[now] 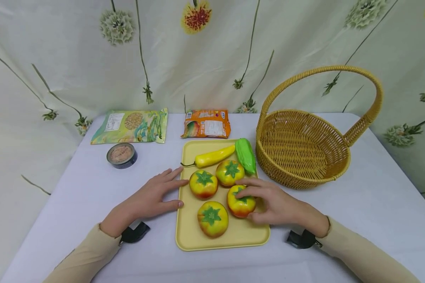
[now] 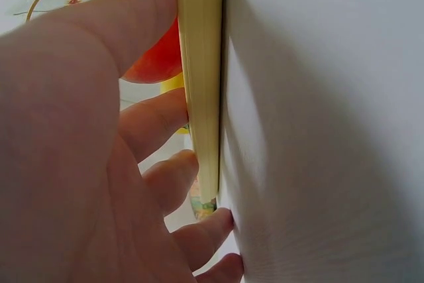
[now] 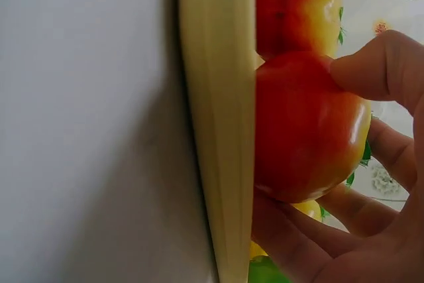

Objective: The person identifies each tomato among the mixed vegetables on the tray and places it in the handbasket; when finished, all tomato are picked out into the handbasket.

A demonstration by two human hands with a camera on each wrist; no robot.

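Note:
My right hand [image 1: 274, 202] grips a yellow-red tomato [image 3: 305, 130] with a green leafy top, thumb on the near side and fingers around the far side. This tomato sits at the right of a pale yellow tray [image 1: 233, 239]. My left hand [image 1: 150, 196] lies at the tray's left edge, fingers spread, and its thumb touches the rim in the left wrist view. Beside the gripped tomato are other tomatoes: one in front [image 1: 213, 226], one to the left [image 1: 200, 190] and one behind [image 1: 224, 179]. A yellow pepper [image 1: 214, 156] and a green pepper [image 1: 245, 155] lie at the tray's back.
A wicker basket [image 1: 265, 165] with a tall handle stands to the right of the tray. Behind the tray lies an orange packet [image 1: 207, 125]. A green packet [image 1: 134, 127] and a round can [image 1: 122, 155] are at the back left. Flowered cloth [image 1: 212, 70] hangs behind the table.

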